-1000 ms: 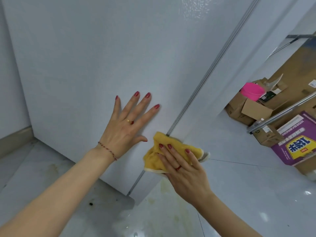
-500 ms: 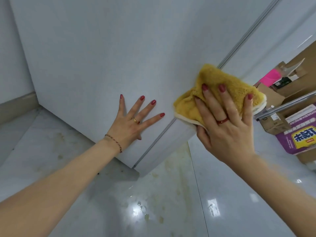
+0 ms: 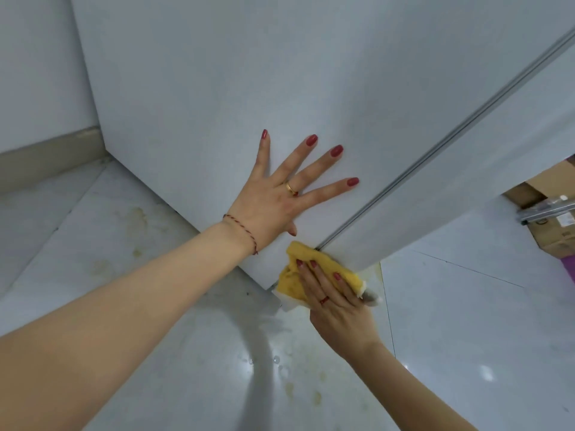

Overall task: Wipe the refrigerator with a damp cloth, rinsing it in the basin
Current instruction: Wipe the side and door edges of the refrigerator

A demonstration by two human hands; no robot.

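The white refrigerator (image 3: pixel 217 73) fills the upper part of the view, with a metal strip along the seam between its side panel and its door. My left hand (image 3: pixel 277 197) lies flat on the side panel, fingers spread, holding nothing. My right hand (image 3: pixel 333 293) presses a yellow cloth (image 3: pixel 292 275) against the bottom corner of the refrigerator, at the lower end of the seam. A white edge of the cloth hangs below my fingers. No basin is in view.
Glossy white floor tiles (image 3: pixel 466 321) carry yellowish stains and water drops in front of the refrigerator. Cardboard boxes (image 3: pixel 550 234) and a metal rail (image 3: pixel 541 209) stand at the right edge. A wall with a grey skirting board (image 3: pixel 46 154) is on the left.
My right hand has swept the cloth from high on the seam down to the refrigerator's bottom corner. My left hand stays flat on the side panel.
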